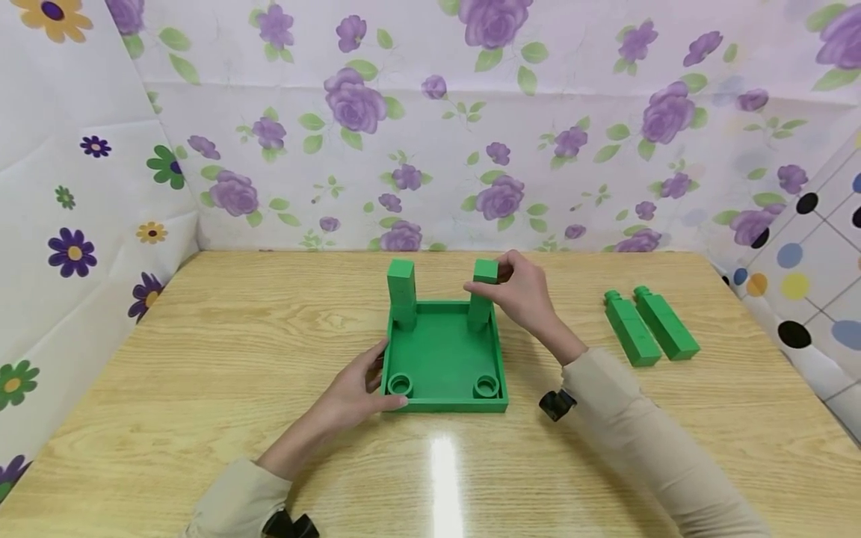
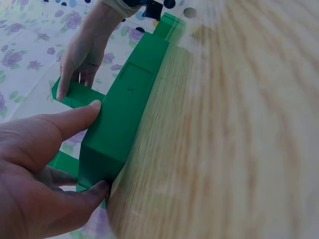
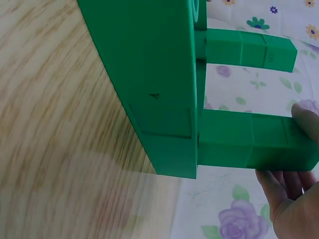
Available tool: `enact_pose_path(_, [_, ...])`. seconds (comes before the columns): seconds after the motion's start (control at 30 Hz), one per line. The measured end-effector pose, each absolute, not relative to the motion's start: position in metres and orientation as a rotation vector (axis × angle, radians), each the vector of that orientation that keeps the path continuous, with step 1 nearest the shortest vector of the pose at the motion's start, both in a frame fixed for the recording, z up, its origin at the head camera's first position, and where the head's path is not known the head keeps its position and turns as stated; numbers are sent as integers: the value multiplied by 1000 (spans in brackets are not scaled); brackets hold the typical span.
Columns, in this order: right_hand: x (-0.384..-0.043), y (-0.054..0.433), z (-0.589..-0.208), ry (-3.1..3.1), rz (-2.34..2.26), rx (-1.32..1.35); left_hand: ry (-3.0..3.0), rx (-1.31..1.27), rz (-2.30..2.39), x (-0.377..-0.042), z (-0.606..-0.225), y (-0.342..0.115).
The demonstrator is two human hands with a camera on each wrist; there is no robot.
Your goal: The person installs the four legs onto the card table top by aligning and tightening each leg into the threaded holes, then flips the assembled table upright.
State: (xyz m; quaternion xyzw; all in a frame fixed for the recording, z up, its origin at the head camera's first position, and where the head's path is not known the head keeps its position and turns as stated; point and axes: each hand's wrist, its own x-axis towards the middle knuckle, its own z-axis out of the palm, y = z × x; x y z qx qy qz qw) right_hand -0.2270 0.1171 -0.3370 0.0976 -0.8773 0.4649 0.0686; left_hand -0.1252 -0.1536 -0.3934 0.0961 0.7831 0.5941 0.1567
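A square green tray-like base (image 1: 444, 351) with a raised rim lies on the table, two round sockets (image 1: 486, 386) showing at its near corners. Green square legs stand upright at both far corners. My right hand (image 1: 521, 291) pinches the upper part of the far-right leg (image 1: 480, 306) between thumb and fingers; in the right wrist view that leg (image 3: 234, 139) meets the base. The far-left leg (image 1: 402, 291) stands untouched. With my left hand (image 1: 353, 385) I grip the base's near-left corner, thumb on the rim and fingers along the left side.
Two more green legs (image 1: 632, 329) with threaded ends lie side by side on the table at the right. The wooden table (image 1: 269, 314) runs back to a wall covered in flowered cloth (image 1: 417, 134). Dark wrist cameras (image 1: 557, 404) sit at both cuffs.
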Motion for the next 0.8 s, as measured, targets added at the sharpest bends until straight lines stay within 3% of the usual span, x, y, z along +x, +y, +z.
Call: enact_pose_path(0.8, [-216, 118, -326, -2780, 1330, 331, 2253, 303, 1685, -124, -392, -154])
